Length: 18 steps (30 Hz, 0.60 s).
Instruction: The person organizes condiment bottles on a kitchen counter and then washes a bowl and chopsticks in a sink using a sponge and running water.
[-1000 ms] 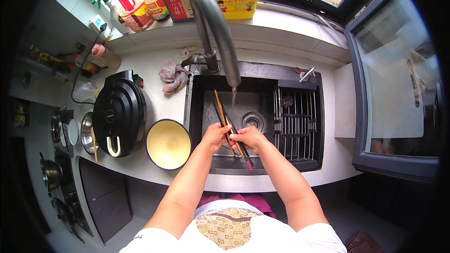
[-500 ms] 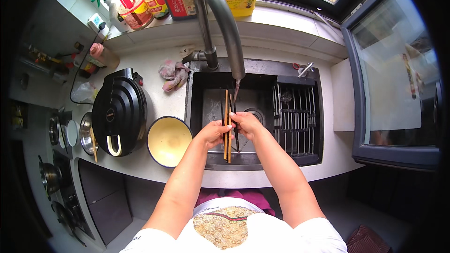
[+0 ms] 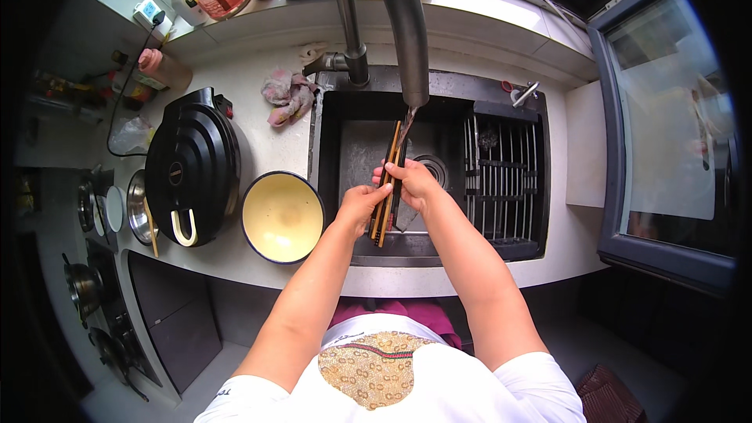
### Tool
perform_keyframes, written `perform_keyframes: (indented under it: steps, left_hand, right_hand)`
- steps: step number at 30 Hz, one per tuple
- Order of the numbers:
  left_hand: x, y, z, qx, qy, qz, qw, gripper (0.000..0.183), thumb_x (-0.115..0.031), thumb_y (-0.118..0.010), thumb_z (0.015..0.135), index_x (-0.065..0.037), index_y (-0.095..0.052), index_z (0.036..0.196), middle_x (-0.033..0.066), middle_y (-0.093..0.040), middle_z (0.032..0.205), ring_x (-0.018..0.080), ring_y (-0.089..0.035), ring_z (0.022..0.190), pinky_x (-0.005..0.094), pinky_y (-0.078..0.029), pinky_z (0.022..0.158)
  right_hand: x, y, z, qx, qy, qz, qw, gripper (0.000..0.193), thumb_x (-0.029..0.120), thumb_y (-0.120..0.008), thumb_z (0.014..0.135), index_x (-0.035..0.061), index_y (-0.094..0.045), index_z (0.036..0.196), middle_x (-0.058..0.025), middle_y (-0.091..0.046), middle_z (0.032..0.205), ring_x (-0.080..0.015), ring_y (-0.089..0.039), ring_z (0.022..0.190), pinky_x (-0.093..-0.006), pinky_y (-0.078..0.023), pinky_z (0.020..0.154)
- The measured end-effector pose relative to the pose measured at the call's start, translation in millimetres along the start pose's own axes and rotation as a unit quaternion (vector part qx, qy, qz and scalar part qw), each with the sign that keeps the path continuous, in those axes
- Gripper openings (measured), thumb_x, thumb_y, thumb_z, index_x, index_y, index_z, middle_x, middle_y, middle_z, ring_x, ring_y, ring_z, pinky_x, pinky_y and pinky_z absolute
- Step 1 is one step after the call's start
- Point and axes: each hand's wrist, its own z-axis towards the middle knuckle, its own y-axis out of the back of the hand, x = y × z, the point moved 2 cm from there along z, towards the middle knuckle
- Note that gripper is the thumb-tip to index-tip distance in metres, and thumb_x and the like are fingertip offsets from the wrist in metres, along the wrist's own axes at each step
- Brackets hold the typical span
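Observation:
Both hands grip a bundle of chopsticks (image 3: 381,229), black and tan, above the basin of the dark sink (image 3: 354,158). My left hand (image 3: 362,207) is closed round the lower part, thumb on top. Higher up, my right hand (image 3: 413,183) pinches the bundle from the right side. The sticks lean with their far ends to the right, near the thin stream of water (image 3: 406,119) from the grey faucet (image 3: 409,47). Part of the bundle is hidden by my fingers.
A cream bowl (image 3: 283,218) with a dark rim stands left of the sink, beside a black round electric pan (image 3: 193,172). A crumpled cloth (image 3: 288,97) lies by the faucet. A drain rack (image 3: 505,180) covers the sink's right side; an open window (image 3: 666,133) juts in at right.
The chopsticks were spread apart and nearly straight; now they are gathered closer and tilted to the right at the far end. Both hands remain on them. The whole view has shifted slightly.

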Motion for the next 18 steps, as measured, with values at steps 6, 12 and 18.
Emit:
perform_keyframes:
  steps: [6, 12, 18]
  left_hand:
    - [12.1, -2.8, -8.4, 0.129, 0.035, -0.096, 0.986, 0.027, -0.02, -0.058, 0.09, -0.004, -0.053, 0.111, 0.0054, -0.061, 0.09, 0.016, -0.061, 0.081, 0.0319, -0.055, 0.072]
    - [29.2, -4.5, -8.2, 0.193, -0.008, -0.172, 0.966, 0.037, -0.006, -0.059, 0.085, -0.006, -0.047, 0.12, 0.0103, -0.057, 0.11, 0.0207, -0.06, 0.096, 0.0368, -0.054, 0.083]
    - [47.0, -9.3, -29.3, 0.201, -0.012, -0.345, 0.917, 0.043, -0.029, -0.051, 0.092, -0.005, -0.044, 0.127, 0.0159, -0.05, 0.127, 0.0263, -0.055, 0.11, 0.0457, -0.044, 0.095]
  right_hand:
    - [6.0, -0.3, 2.2, -0.016, -0.008, 0.001, 1.0, 0.019, 0.009, -0.049, 0.093, -0.0017, -0.049, 0.108, -0.0172, -0.06, 0.103, -0.0273, -0.061, 0.096, -0.0402, -0.053, 0.084]
    - [-0.1, -0.6, 10.0, 0.007, -0.024, -0.03, 0.999, 0.019, 0.01, -0.051, 0.093, -0.0024, -0.051, 0.107, -0.0157, -0.061, 0.101, -0.0248, -0.062, 0.095, -0.0373, -0.053, 0.082]
    - [-7.9, 5.5, 17.4, 0.008, -0.045, -0.001, 0.999, 0.018, 0.009, -0.051, 0.092, -0.0034, -0.051, 0.106, -0.0171, -0.063, 0.097, -0.0269, -0.063, 0.091, -0.038, -0.053, 0.079]
